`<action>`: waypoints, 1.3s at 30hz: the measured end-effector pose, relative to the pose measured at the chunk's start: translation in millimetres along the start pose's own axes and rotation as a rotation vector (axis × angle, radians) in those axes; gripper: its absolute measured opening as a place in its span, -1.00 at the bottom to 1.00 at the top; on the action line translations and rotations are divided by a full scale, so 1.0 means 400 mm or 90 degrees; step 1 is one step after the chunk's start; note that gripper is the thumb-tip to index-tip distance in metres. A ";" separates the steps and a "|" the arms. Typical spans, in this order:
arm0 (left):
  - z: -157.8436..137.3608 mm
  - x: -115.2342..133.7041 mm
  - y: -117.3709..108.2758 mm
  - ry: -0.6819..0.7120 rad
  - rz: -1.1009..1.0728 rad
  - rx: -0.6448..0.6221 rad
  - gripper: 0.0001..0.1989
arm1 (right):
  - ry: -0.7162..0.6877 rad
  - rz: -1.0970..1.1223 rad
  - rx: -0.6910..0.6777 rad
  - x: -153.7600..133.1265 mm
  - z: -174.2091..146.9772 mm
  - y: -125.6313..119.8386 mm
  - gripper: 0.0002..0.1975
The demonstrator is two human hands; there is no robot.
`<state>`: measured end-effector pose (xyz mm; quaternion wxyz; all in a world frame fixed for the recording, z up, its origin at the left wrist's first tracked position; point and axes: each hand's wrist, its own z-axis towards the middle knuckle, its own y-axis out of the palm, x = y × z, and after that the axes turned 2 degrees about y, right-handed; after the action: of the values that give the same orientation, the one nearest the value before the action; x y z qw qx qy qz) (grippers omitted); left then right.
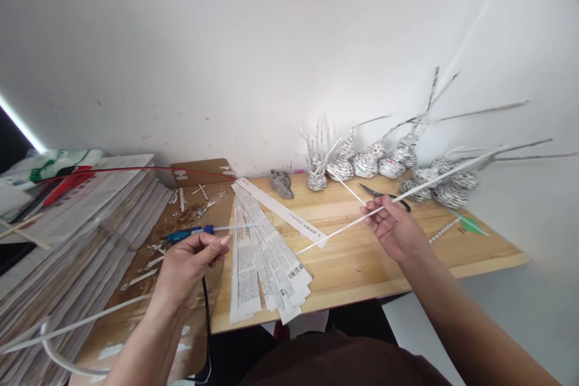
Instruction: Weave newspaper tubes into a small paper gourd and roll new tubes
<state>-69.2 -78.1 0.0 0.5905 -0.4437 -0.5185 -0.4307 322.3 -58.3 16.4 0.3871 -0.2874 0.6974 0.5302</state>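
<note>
My right hand (393,226) is closed around a long, thin white rolled-paper stick (335,231), which slants from above the table up to the right. A second thin white stick (346,188) runs from the fingers of that hand toward the back. My left hand (194,262) is pinched, thumb against forefinger; whatever lies between the fingertips is too small or hidden to make out. A white tube (90,318) passes behind the left forearm. Just beyond the left hand lies a blue-handled screwdriver-like tool (190,233) with a pale shaft. Between the hands, newspaper strips (271,259) are fanned out.
Woven paper gourd shapes (365,164) with loose stalks line the wall, beside a small woven piece (316,178). Black scissors (384,193), a grey lump (281,183) and a green-tipped piece (470,224) lie on the wooden table (353,277). Stacked newspapers (81,253) stand left.
</note>
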 end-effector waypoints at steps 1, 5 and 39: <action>0.006 0.002 0.007 0.013 0.007 0.003 -0.70 | 0.035 -0.007 -0.009 0.014 -0.003 0.001 -0.79; 0.033 0.012 0.032 0.030 -0.024 0.017 -0.68 | 0.149 -0.089 -0.090 0.082 -0.025 0.005 -0.82; 0.249 -0.035 0.086 0.226 0.147 0.097 -0.69 | 0.066 -0.342 -0.165 0.110 0.115 0.094 -0.67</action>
<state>-60.3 27.5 -9.7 0.7497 -0.3716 -0.3835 -0.3909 279.1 -3.3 -7.8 0.4374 -0.5353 0.5419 0.4780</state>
